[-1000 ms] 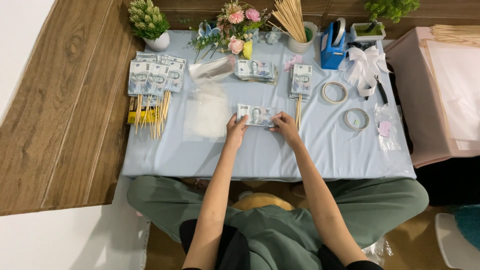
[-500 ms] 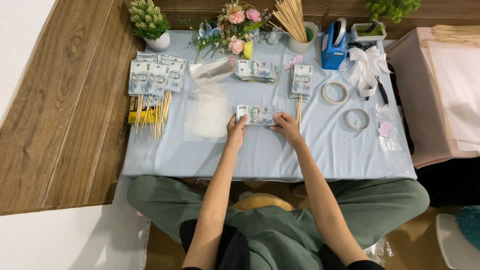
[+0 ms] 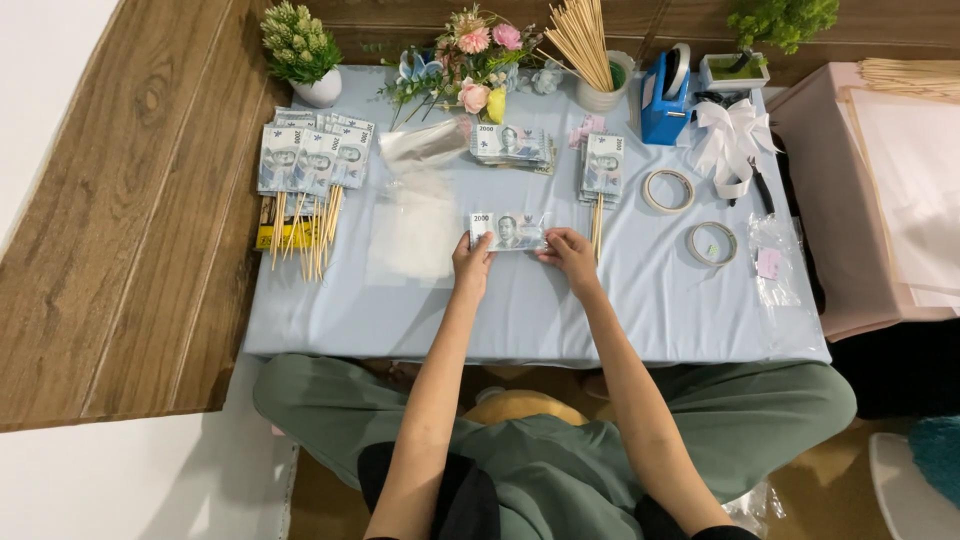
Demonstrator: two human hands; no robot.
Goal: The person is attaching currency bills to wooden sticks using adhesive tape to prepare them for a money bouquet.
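Near the middle of the low table draped in a pale blue cloth (image 3: 560, 310), a grey-green paper banknote (image 3: 507, 231) lies flat, gripped at both ends. At its left end the left hand (image 3: 471, 262) pinches the lower corner between thumb and curled fingers; the right hand (image 3: 570, 254) does the same at the right edge, fingers bent and closed on the paper. Just left of the note lies a clear plastic sleeve (image 3: 412, 225), flat on the cloth. Farther left, a fan of banknotes fixed to thin wooden skewers (image 3: 310, 165) rests over a yellow packet (image 3: 283, 232). Behind the held note sits a small stack of banknotes (image 3: 511, 144), and to its right a second stack on a skewer (image 3: 603, 166). Two rolls of clear tape (image 3: 668, 189) lie well to the right, below a blue tape dispenser (image 3: 665, 95) and a white ribbon bow (image 3: 731, 140). Along the far edge stand a white cup of wooden skewers (image 3: 596, 62), a bunch of pink and yellow artificial flowers (image 3: 470, 60), and a small green plant in a white pot (image 3: 303, 50).
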